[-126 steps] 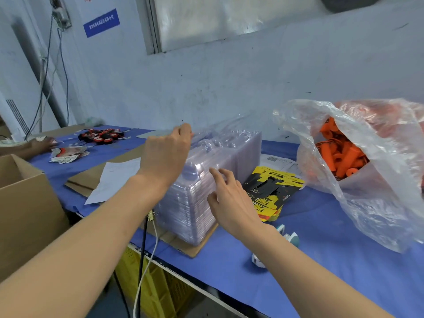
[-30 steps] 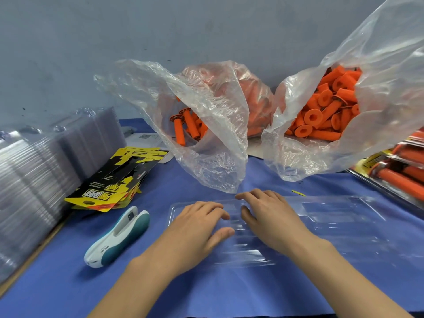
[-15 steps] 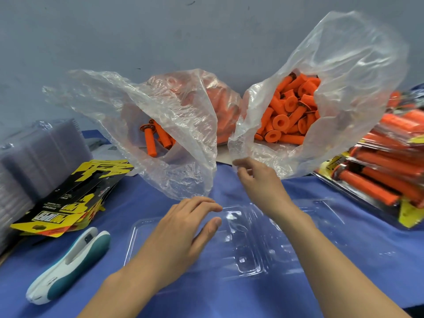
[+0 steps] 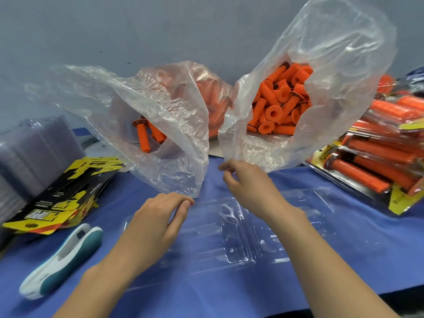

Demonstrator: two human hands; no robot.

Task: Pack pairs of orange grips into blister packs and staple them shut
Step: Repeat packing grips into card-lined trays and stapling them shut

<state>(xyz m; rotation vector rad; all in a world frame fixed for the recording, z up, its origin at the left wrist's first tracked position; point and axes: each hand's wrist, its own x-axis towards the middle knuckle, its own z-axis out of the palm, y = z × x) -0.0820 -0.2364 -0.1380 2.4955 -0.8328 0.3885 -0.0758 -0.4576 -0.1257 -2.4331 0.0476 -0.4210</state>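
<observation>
Orange grips [image 4: 273,111] are piled in the left bag [image 4: 165,104] & right bag [image 4: 332,53] at far centre. An empty blister pack [image 4: 229,237] is laid open on the blue surface [image 4: 367,260], nearer. L hand [image 4: 158,216] is rested on the pack's left end, grip wide & relaxed. R hand [image 4: 247,182] grip is narrow: the right bag's lower edge is pinched betw. thumb & forefinger.

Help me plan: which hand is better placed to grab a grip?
Right, probably: the right hand is at the open right bag, near its grips; the left hand lies over the blister pack.
</observation>
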